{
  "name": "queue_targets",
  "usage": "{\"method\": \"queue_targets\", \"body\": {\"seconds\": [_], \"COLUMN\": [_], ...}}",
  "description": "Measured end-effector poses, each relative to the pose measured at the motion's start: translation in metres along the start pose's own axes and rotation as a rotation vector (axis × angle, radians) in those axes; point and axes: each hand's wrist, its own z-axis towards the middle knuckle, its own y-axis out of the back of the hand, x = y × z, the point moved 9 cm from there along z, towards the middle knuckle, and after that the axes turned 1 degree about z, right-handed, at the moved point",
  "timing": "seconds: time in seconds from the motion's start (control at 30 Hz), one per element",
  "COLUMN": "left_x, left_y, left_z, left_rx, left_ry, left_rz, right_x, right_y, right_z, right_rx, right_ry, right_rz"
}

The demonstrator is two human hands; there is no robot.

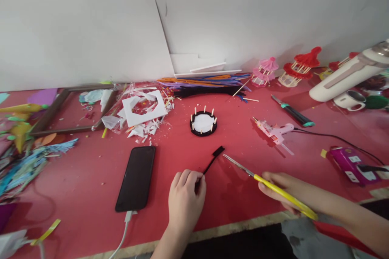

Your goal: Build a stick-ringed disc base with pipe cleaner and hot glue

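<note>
My left hand (pixel 185 196) pinches the near end of a black pipe cleaner (pixel 212 161), whose folded tip points up and to the right. My right hand (pixel 281 190) grips yellow-handled scissors (pixel 267 182); their blades reach toward the pipe cleaner's tip without touching it. Beyond them on the red table (pixel 91 178) sits a round black-rimmed disc (pixel 203 123) with a white middle and several short wooden sticks standing around its edge.
A black phone (pixel 136 178) on a white cable lies left of my left hand. A pink glue gun (pixel 275 130), a craft knife (pixel 293 116), a pile of coloured pipe cleaners (pixel 206 85), white foam scraps (pixel 142 113), small pagoda models (pixel 299 66) and a purple box (pixel 352 166) are spread about.
</note>
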Motion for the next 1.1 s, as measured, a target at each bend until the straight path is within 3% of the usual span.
{"method": "queue_targets", "body": {"seconds": [0.2, 0.4, 0.67, 0.83, 1.1], "left_x": [0.000, -0.001, 0.001, 0.000, -0.001], "left_y": [0.000, 0.000, -0.002, -0.001, -0.001], "left_z": [0.000, 0.000, 0.002, 0.002, 0.002], "left_rx": [0.003, 0.019, 0.049, 0.041, 0.045], "left_ry": [0.001, 0.002, 0.012, 0.004, -0.001], "left_rz": [0.004, 0.008, -0.002, -0.002, 0.012], "right_x": [0.021, 0.038, 0.039, 0.039, 0.043], "right_y": [-0.014, -0.017, -0.025, -0.022, -0.015], "right_z": [-0.007, -0.014, -0.009, -0.007, -0.005], "right_rx": [0.124, 0.133, 0.141, 0.116, 0.092], "right_ry": [0.000, 0.004, 0.031, 0.011, 0.110], "right_rz": [-0.032, -0.078, -0.078, -0.055, -0.055]}}
